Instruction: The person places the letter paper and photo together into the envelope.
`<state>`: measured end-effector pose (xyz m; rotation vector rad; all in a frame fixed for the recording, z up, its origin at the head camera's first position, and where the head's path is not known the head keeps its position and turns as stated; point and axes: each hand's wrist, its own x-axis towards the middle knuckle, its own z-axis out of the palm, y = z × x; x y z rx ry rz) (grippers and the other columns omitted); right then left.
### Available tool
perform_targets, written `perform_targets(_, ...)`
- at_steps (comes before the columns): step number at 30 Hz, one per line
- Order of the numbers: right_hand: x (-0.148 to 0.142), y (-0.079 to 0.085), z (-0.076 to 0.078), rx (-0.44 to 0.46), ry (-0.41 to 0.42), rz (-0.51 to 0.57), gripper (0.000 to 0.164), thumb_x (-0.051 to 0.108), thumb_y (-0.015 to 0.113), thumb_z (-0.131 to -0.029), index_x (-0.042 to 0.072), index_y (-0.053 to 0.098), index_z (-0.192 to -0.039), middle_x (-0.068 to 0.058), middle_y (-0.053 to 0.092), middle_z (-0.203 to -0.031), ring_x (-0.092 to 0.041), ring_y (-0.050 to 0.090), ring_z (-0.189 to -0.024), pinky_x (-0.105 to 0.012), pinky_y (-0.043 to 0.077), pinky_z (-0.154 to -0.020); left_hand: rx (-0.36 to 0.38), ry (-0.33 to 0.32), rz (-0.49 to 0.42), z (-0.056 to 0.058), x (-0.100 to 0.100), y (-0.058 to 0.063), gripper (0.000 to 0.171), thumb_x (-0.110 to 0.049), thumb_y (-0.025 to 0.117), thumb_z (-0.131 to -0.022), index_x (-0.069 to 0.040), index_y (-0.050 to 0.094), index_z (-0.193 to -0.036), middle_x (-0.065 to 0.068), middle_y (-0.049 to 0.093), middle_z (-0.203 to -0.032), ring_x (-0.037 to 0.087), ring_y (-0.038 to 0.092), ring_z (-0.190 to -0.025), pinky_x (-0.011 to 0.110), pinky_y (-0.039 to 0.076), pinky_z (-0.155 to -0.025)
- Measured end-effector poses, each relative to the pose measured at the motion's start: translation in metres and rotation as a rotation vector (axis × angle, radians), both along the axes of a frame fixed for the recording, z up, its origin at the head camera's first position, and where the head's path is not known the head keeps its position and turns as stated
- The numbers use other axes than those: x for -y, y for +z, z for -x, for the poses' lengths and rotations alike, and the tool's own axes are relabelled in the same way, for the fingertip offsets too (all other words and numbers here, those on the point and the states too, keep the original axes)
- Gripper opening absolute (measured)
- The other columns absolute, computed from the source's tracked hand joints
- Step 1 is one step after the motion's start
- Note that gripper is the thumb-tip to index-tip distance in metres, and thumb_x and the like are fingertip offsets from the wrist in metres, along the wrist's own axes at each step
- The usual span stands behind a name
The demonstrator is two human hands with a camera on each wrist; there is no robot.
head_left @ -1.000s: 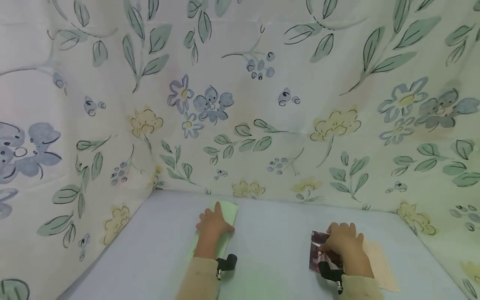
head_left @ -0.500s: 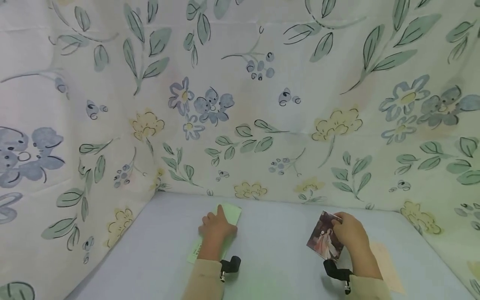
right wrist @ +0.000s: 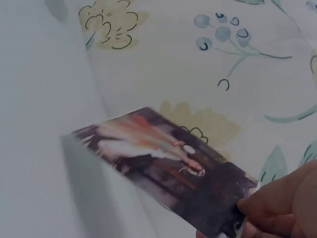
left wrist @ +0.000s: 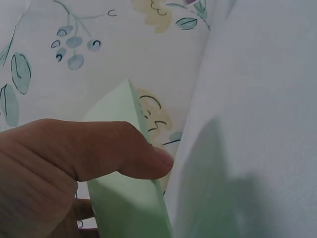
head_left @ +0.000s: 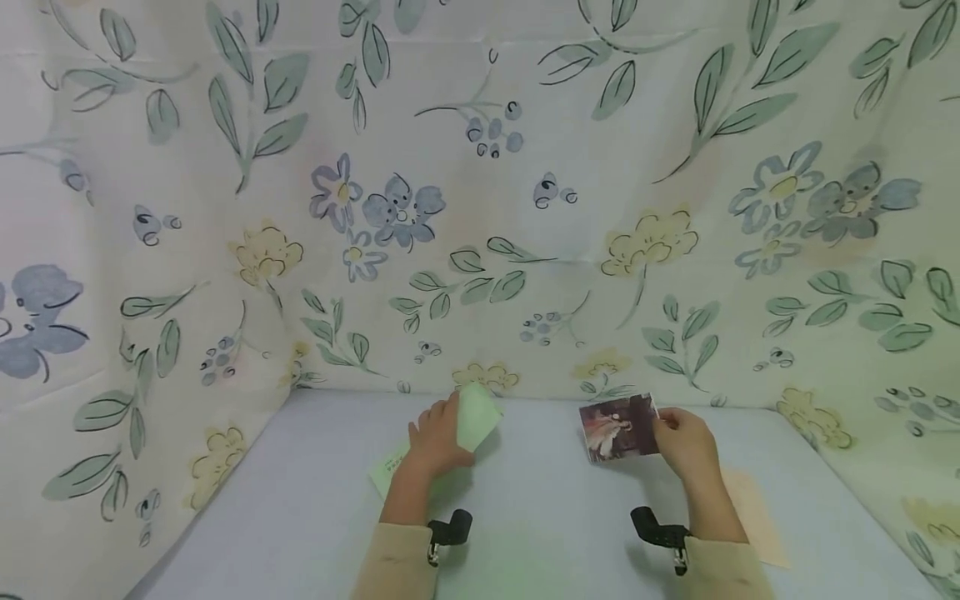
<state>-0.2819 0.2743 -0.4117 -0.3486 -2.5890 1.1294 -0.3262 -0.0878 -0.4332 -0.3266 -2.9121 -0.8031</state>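
My left hand (head_left: 433,437) holds a pale green folded paper (head_left: 477,417), its upper part raised off the table. In the left wrist view the thumb lies across the front of the green paper (left wrist: 133,198), and fingers show partly behind it. Small dark print marks the green part at lower left; whether that is the same piece I cannot tell. On the right, my right hand (head_left: 686,443) pinches a printed photo (head_left: 618,427) by its edge, above the table. The photo (right wrist: 153,153) shows a figure in pale and reddish clothing on a dark ground.
A beige sheet of paper (head_left: 753,517) lies on the white table (head_left: 555,500), beside my right forearm. Floral cloth (head_left: 480,208) hangs behind the table and along its sides. Black camera mounts (head_left: 450,529) sit at both wrists.
My right hand has lifted the photo off the table and turned it sideways. The left hand has raised the top of the green paper, which lay flat before.
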Motion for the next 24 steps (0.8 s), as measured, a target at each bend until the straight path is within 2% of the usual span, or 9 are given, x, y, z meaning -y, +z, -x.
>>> perform_targets(5, 0.007, 0.003, 0.001, -0.009, 0.011, 0.092, 0.038, 0.020, 0.048, -0.094, -0.007, 0.057, -0.119, -0.025, 0.062, -0.107, -0.031, 0.063, -0.086, -0.037, 0.051, -0.064, -0.068, -0.016, 0.034, 0.000, -0.004, -0.002, 0.107, -0.019, 0.081, -0.061, -0.013, 0.021, -0.150, 0.018, 0.030, -0.145, 0.042, 0.024, -0.133, 0.071, 0.008, -0.101)
perform_targets(9, 0.015, 0.010, -0.001, 0.005, 0.087, 0.220, 0.042, 0.023, 0.049, -0.096, -0.006, 0.052, -0.126, -0.026, 0.059, -0.117, -0.029, 0.062, -0.093, -0.039, 0.053, -0.076, -0.141, -0.020, 0.048, 0.003, -0.009, -0.002, 0.106, -0.011, 0.076, -0.060, -0.015, 0.019, -0.150, 0.017, 0.028, -0.146, 0.040, 0.021, -0.135, 0.070, 0.005, -0.102)
perform_targets(13, 0.031, 0.019, -0.002, -0.007, 0.157, 0.328, 0.045, 0.027, 0.052, -0.096, -0.004, 0.049, -0.129, -0.023, 0.058, -0.121, -0.028, 0.061, -0.097, -0.041, 0.051, -0.085, -0.185, -0.048, 0.056, 0.002, -0.017, 0.005, 0.107, -0.007, 0.074, -0.059, -0.015, 0.019, -0.150, 0.016, 0.029, -0.145, 0.040, 0.021, -0.135, 0.070, 0.005, -0.103)
perform_targets(18, 0.048, 0.025, -0.003, -0.067, 0.203, 0.354, 0.043, 0.027, 0.055, -0.095, -0.003, 0.053, -0.125, -0.019, 0.062, -0.115, -0.024, 0.062, -0.093, -0.037, 0.052, -0.083, -0.200, -0.087, 0.102, -0.004, -0.033, 0.011, 0.108, -0.006, 0.072, -0.059, -0.017, 0.017, -0.151, 0.015, 0.027, -0.147, 0.039, 0.018, -0.137, 0.068, 0.005, -0.104)
perform_targets(24, 0.049, 0.026, -0.007, -0.073, 0.213, 0.326, 0.043, 0.030, 0.056, -0.094, -0.001, 0.054, -0.124, -0.018, 0.063, -0.115, -0.023, 0.064, -0.092, -0.040, 0.051, -0.084, -0.204, -0.093, 0.125, -0.004, -0.042, 0.006, 0.111, -0.009, 0.073, -0.058, -0.021, 0.015, -0.152, 0.013, 0.023, -0.150, 0.040, 0.016, -0.138, 0.066, 0.003, -0.105)
